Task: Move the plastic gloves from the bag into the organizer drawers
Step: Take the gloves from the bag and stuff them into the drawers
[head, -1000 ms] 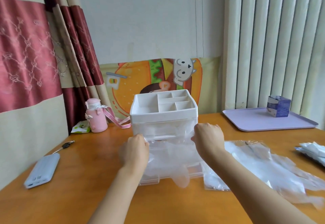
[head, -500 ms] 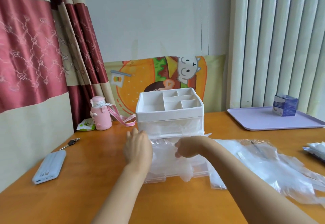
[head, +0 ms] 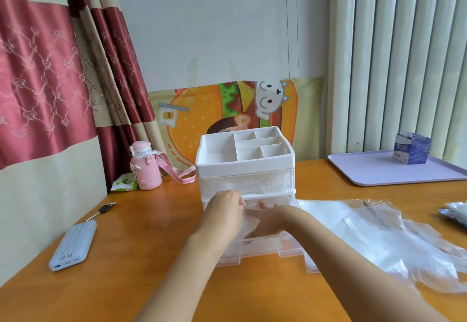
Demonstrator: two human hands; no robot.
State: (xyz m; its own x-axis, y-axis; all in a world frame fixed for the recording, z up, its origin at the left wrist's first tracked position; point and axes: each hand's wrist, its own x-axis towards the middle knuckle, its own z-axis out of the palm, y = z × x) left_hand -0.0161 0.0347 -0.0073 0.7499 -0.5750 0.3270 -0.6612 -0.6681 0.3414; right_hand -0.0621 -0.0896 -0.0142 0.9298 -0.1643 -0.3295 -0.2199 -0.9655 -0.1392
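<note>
Right hand (head: pixel 269 220) has slid in beside left hand (head: pixel 223 212), over the pulled-out drawer (head: pixel 267 249).
Its grip is spread flat, pressing gloves (head: pixel 245 225) down, likely so they fit; left grip curls inward, can't tell on what.

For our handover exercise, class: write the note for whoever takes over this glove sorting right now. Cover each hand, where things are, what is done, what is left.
Left hand: fingers curled into the pulled-out lower drawer; what they grip is hidden.
Right hand: fingers straight, pressing plastic gloves flat in that drawer.
Organizer: upper drawer shut.
Bag lies on the table right of the organizer, loose clear plastic spread beside it.
Done: some gloves in the lower drawer. Left: move the rest, shut the drawer.
</note>
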